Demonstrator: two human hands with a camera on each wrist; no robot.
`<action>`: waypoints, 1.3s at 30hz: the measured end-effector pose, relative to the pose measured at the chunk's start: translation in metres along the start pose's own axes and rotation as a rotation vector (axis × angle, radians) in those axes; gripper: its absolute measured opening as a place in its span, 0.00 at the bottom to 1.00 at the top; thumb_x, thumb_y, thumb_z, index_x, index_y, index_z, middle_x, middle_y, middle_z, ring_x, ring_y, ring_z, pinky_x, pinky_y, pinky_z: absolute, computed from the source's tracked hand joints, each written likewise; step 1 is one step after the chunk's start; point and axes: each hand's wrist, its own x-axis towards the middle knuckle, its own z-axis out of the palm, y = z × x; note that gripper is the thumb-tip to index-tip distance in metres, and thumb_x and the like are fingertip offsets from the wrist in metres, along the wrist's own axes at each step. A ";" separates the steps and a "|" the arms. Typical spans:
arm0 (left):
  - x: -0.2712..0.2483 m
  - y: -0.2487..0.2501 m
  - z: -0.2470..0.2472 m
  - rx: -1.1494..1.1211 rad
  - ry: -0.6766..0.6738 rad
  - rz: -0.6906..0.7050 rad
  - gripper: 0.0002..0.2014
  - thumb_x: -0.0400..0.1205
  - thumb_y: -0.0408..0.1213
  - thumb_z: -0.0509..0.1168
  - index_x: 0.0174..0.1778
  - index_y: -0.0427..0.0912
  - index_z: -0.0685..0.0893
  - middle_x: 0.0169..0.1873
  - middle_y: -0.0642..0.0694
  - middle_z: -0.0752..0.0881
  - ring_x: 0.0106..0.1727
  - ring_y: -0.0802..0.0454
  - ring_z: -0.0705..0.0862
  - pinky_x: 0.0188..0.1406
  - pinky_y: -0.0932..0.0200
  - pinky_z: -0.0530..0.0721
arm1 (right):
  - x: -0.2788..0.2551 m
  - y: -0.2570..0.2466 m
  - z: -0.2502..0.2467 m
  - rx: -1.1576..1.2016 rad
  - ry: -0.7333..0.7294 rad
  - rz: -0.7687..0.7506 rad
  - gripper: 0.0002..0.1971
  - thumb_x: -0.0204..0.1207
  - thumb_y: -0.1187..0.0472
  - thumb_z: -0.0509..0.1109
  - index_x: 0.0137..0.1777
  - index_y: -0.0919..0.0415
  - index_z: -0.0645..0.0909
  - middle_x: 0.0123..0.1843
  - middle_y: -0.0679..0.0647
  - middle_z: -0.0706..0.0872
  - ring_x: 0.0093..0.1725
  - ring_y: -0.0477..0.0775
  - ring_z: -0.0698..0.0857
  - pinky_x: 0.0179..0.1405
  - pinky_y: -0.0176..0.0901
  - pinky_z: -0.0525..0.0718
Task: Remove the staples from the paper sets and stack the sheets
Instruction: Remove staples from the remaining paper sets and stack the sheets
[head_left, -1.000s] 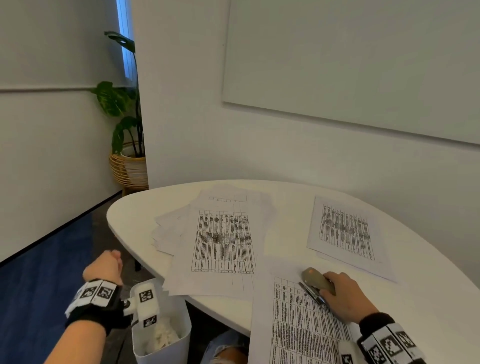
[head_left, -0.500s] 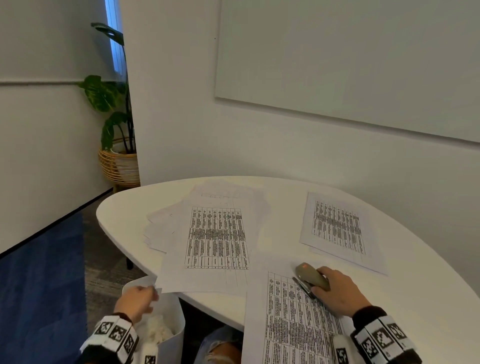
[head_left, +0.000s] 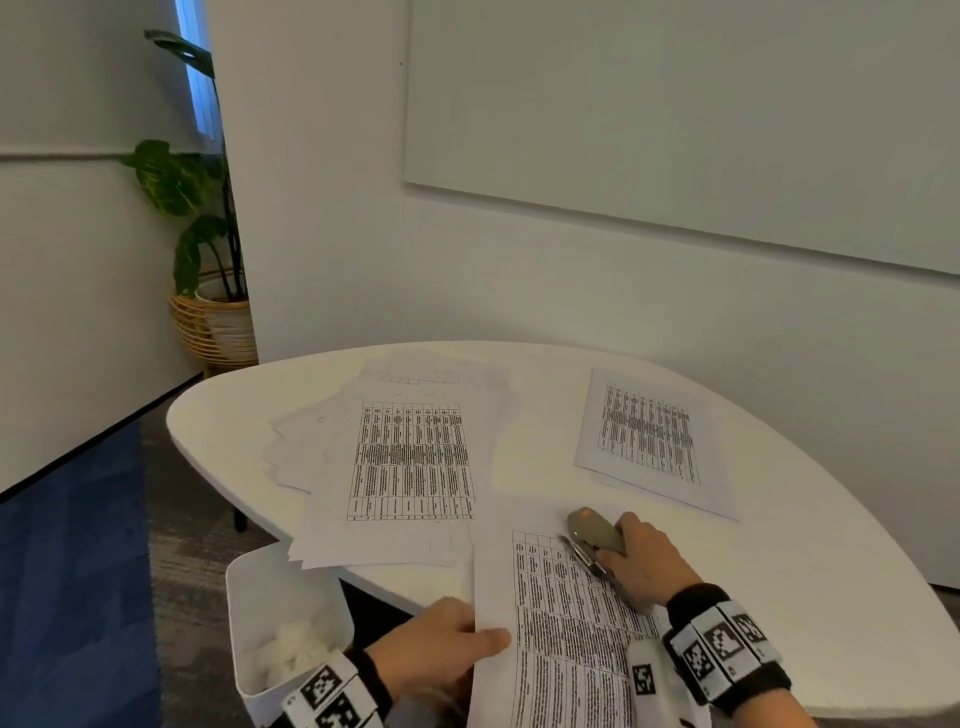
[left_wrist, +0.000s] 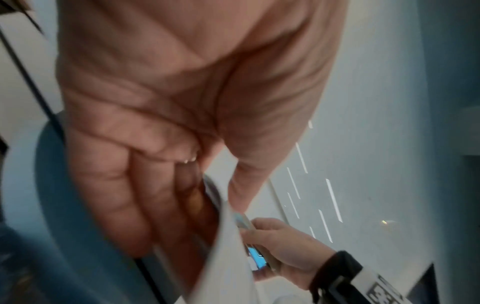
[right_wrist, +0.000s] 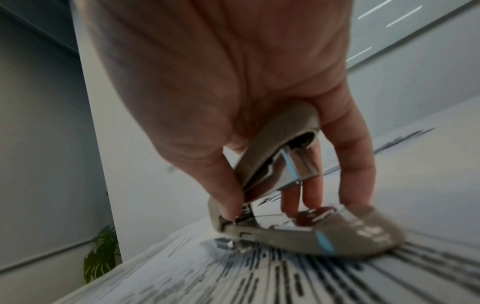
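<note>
The near paper set (head_left: 561, 623), printed with a table, lies at the table's front edge. My left hand (head_left: 483, 636) pinches its left edge, thumb on top and fingers underneath; the left wrist view shows the same grip of this left hand (left_wrist: 221, 205) on the sheet edge (left_wrist: 228, 257). My right hand (head_left: 618, 545) grips a grey staple remover (head_left: 597, 535) that rests on the set's top right part. In the right wrist view the staple remover (right_wrist: 285, 185) has its metal jaws parted, lower part on the paper (right_wrist: 259, 277). A loose stack of sheets (head_left: 410, 462) lies mid-left.
Another paper set (head_left: 649, 441) lies at the back right of the white oval table (head_left: 779, 571). A white bin (head_left: 285, 623) with crumpled white material stands on the floor by the table's front left. A potted plant (head_left: 208, 260) stands in the far corner.
My left hand came from over the bin, rightward to the near paper set, and took hold of its left edge. The right hand stayed on the staple remover.
</note>
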 end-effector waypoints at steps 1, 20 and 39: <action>0.001 0.006 0.002 -0.018 0.044 0.033 0.20 0.79 0.54 0.66 0.58 0.44 0.88 0.52 0.54 0.88 0.52 0.58 0.86 0.60 0.61 0.81 | -0.001 0.001 -0.001 0.033 -0.009 0.005 0.11 0.81 0.53 0.64 0.53 0.57 0.65 0.51 0.54 0.78 0.48 0.54 0.78 0.43 0.39 0.75; -0.054 0.136 -0.059 0.297 0.697 0.498 0.30 0.71 0.38 0.78 0.70 0.53 0.79 0.58 0.64 0.79 0.59 0.60 0.80 0.58 0.63 0.77 | -0.017 0.005 -0.031 1.505 -0.011 0.015 0.32 0.48 0.56 0.87 0.50 0.65 0.77 0.29 0.59 0.80 0.27 0.55 0.78 0.29 0.44 0.82; -0.019 0.139 -0.073 -0.220 0.887 0.679 0.16 0.71 0.39 0.78 0.53 0.49 0.85 0.46 0.56 0.89 0.48 0.62 0.88 0.49 0.60 0.87 | -0.026 -0.037 -0.097 1.121 0.638 -0.514 0.12 0.66 0.67 0.80 0.46 0.65 0.83 0.41 0.61 0.87 0.39 0.51 0.85 0.39 0.44 0.86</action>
